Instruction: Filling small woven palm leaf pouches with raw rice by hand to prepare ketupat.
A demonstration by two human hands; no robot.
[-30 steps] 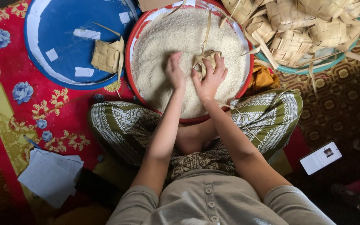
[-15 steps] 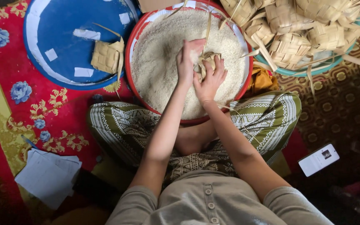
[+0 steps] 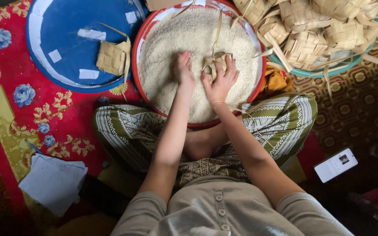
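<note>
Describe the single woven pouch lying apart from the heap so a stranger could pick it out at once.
Start at the big red-rimmed basin of rice in front of the seated person, then look to the round blue tray beside it. The woven leaf pouch lies on that tray's near edge. Unlike the pouches piled in the teal basin or the one in the right hand, it lies alone.

blue tray (image 3: 66, 39) | spare pouch (image 3: 112, 57) | papers (image 3: 53, 181) | phone (image 3: 335, 164) | pouch pile (image 3: 320, 30)
</note>
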